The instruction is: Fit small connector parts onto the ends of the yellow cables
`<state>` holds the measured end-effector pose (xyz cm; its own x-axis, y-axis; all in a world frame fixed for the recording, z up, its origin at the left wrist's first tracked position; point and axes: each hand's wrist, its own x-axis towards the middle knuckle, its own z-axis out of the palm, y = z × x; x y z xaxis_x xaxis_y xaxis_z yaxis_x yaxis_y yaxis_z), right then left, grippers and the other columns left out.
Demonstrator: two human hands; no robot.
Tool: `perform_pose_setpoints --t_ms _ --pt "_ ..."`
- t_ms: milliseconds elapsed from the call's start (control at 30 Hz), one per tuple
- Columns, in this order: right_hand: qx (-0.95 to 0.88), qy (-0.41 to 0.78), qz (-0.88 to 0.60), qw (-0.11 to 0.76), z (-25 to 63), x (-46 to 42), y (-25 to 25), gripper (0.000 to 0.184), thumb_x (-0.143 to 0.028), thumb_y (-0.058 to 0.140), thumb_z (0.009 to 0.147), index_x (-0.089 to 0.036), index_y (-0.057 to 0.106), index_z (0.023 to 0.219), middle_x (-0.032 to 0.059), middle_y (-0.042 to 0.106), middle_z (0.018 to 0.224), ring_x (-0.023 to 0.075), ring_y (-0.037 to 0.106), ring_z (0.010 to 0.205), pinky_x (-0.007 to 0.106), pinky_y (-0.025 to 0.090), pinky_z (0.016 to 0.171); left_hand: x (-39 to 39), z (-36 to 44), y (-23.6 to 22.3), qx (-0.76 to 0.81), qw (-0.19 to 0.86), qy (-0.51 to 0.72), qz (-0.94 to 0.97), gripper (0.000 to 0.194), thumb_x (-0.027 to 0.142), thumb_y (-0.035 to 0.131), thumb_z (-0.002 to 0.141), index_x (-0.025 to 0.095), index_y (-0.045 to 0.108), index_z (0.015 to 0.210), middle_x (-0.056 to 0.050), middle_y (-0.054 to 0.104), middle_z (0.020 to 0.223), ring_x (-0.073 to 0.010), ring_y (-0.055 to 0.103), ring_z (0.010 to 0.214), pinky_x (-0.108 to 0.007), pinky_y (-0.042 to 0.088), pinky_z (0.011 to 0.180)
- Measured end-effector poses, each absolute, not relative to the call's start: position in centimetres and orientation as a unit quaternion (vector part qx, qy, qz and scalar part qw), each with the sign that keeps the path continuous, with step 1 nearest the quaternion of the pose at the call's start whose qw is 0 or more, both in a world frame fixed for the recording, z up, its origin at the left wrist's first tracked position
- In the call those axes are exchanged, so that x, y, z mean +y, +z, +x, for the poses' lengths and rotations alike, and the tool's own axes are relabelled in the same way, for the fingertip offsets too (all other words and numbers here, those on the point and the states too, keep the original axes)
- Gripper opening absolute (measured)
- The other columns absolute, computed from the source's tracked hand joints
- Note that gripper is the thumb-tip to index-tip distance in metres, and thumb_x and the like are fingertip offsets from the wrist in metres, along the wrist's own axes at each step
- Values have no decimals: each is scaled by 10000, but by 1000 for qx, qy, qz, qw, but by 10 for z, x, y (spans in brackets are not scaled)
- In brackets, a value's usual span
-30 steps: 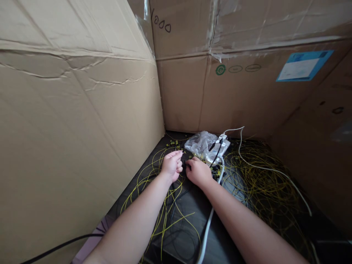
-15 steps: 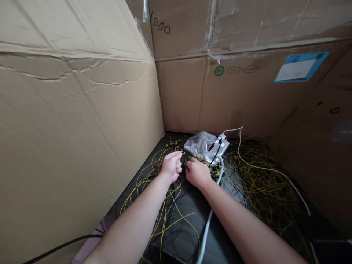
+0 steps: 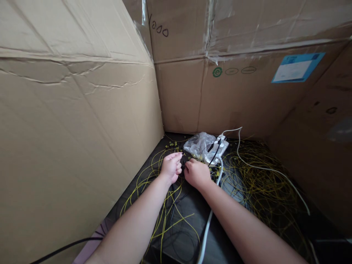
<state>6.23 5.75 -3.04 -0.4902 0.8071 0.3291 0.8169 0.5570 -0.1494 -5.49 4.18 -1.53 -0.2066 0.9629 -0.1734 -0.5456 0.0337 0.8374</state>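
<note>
Over a dark tabletop my two hands are close together, a small gap between them. My left hand is closed in a pinch, thumb and forefinger pressed together; whatever lies between them is too small to name. My right hand is curled palm down, its fingertips around something dark that I cannot make out. Thin yellow cables run in loops under and beside my left forearm. Small yellow and black pieces lie scattered just beyond my left hand.
A crumpled clear plastic bag and a white power strip with plugs lie behind my right hand. A white cord runs towards me. More yellow cable is tangled at right. Tall cardboard walls the left and back.
My right hand has shifted very slightly left, closer to my left hand. The left hand keeps its pinch. The whole view has moved a little.
</note>
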Motion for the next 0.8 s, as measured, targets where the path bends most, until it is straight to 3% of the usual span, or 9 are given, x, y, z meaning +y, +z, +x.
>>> perform_pose_setpoints --t_ms 200,333,600,800 --pt "-802 57 -440 400 62 65 -37 268 -222 427 814 -169 591 1019 78 579 899 154 560 714 250 425 614 41 -55 -15 428 576 650 249 296 264 683 638 155 525 864 123 258 411 -11 164 317 -169 76 331" --pt "-764 152 -337 529 63 73 -40 246 -193 408 845 -144 605 984 81 559 853 147 546 760 252 457 684 41 -55 -14 435 573 647 253 295 280 686 638 154 523 850 123 258 411 -11 168 317 -167 79 330" --pt "-724 207 -324 573 63 72 -36 186 -219 461 836 -178 637 878 71 616 857 155 579 789 287 478 737 40 -53 -13 442 565 645 263 322 298 692 627 151 531 864 125 267 413 -10 178 315 -165 83 327" --pt "-716 247 -354 549 62 71 -35 191 -264 494 815 -166 657 837 66 652 836 150 604 767 264 487 722 40 -52 -13 441 566 643 269 328 305 695 625 149 536 866 127 266 411 -8 176 310 -162 87 329"
